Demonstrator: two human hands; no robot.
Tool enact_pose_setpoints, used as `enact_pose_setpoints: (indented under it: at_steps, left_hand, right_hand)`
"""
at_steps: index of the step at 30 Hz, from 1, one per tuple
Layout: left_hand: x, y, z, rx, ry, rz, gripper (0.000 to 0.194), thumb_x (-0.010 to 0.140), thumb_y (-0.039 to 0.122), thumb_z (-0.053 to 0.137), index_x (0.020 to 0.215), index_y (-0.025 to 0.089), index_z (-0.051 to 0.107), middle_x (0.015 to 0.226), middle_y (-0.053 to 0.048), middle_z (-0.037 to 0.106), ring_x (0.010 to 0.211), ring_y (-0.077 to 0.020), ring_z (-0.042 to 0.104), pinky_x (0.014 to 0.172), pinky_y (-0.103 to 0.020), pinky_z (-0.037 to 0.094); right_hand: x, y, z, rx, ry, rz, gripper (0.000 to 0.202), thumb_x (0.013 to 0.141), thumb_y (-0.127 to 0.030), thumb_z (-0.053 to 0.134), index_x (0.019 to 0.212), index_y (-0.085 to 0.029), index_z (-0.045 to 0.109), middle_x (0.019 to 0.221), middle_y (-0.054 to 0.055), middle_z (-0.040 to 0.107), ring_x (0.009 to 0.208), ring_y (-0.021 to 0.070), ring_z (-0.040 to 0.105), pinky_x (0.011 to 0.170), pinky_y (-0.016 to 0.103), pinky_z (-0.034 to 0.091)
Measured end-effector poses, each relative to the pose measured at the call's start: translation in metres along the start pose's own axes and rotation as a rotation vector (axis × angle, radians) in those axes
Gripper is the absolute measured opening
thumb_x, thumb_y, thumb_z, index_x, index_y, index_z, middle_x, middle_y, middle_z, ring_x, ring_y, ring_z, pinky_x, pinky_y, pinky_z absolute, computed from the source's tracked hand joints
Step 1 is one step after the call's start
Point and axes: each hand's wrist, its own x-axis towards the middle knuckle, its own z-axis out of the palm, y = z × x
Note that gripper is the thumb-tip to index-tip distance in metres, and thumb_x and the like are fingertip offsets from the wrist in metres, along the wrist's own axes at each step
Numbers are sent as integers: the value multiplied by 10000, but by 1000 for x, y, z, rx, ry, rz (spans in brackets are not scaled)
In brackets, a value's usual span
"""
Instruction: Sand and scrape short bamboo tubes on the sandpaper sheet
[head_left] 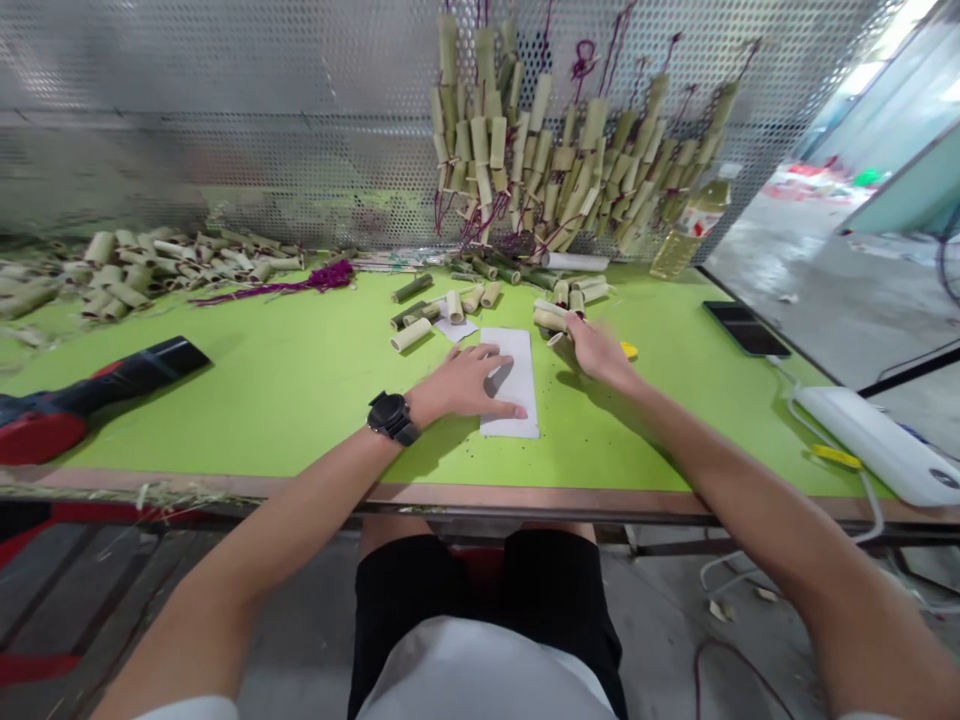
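The white paper (519,385) lies under the spread, ungripping left hand (472,380); right of it the blurred right hand (596,350) is at bamboo pieces (550,318), grip unclear, with loose tubes (411,335) unstrung left of it and strung tubes (480,140), seemingly done, hanging behind it.

Left hand (476,382), one: spread over the white paper (523,385); watch (394,417) at its wrist. Right hand (596,350), one: blurred on my feed, fingers at the short bamboo tubes (551,318); grip I cannot make out. Bench (292,400), green. At its far left, a tube heap (124,270); beside it, purple thread (330,276). Near left, I log a red-black tool (97,385). Against the perforated panel (337,110), strung tubes (559,150). To the right: bottle (686,235), tilted in my view; phone (745,328); white device (877,440), cabled.
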Motion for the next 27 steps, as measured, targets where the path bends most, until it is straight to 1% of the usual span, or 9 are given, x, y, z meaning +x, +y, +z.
enact_pose_setpoints:
  at_steps: [3,4,6,9,11,13,17,22,27]
  left_hand:
    - [0,0,4,52,36,1,1145,917,1010,620,1762,246,510,1886,-192,408,1732,-504,349,1432,-683,145]
    - [0,0,5,70,54,10,1110,927,991,636,1739,242,535,1855,-196,455,1714,-504,379,1429,-687,149]
    - [0,1,6,95,97,49,1017,944,953,664,1661,233,613,1771,-194,557,1665,-498,446,1418,-682,183]
    - [0,4,6,81,152,138,854,978,913,658,1457,211,732,1624,-186,674,1529,-473,574,1340,-630,340]
    - [1,8,5,52,176,169,770,1017,890,616,1299,190,770,1478,-193,746,1359,-430,671,1196,-562,478]
    - [1,13,5,33,200,166,708,1085,845,530,1156,183,771,1290,-190,792,1162,-378,718,1024,-497,542]
    - [2,20,6,38,245,149,691,1186,743,351,1025,188,730,1109,-173,789,977,-324,707,855,-441,527]
    - [0,21,7,55,246,170,734,1194,767,300,1016,186,712,1068,-165,777,930,-309,693,825,-426,512]
    - [-2,21,6,34,255,191,754,1188,783,289,995,191,713,1044,-160,773,903,-309,691,804,-432,501]
  right_hand:
    - [-8,-22,0,457,-95,397,736,1181,-761,375,714,-259,644,640,85,717,520,219,650,590,393,554]
    - [-10,-30,0,548,-127,467,722,1165,-773,431,687,-263,611,627,76,710,500,213,648,565,378,553]
    - [-15,-41,0,641,-166,512,714,1149,-777,493,652,-270,570,582,61,684,465,205,639,512,350,537]
    - [-18,-46,2,679,-183,500,721,1135,-786,527,625,-278,553,519,52,651,431,203,620,462,333,505]
    - [-18,-45,4,691,-196,469,737,1134,-788,529,602,-278,556,494,54,641,417,200,607,453,330,496]
    - [-19,-44,5,697,-222,435,758,1145,-775,511,581,-273,568,486,62,644,410,195,599,454,328,491]
    - [-24,-52,3,707,-303,369,781,1146,-777,507,575,-256,625,514,80,677,423,193,615,467,327,499]
    - [-32,-61,-4,766,-371,269,806,1059,-907,545,609,-253,684,484,76,650,439,212,617,465,337,517]
    - [-34,-60,-8,787,-422,196,836,1002,-972,551,616,-250,723,454,68,621,444,216,609,464,341,515]
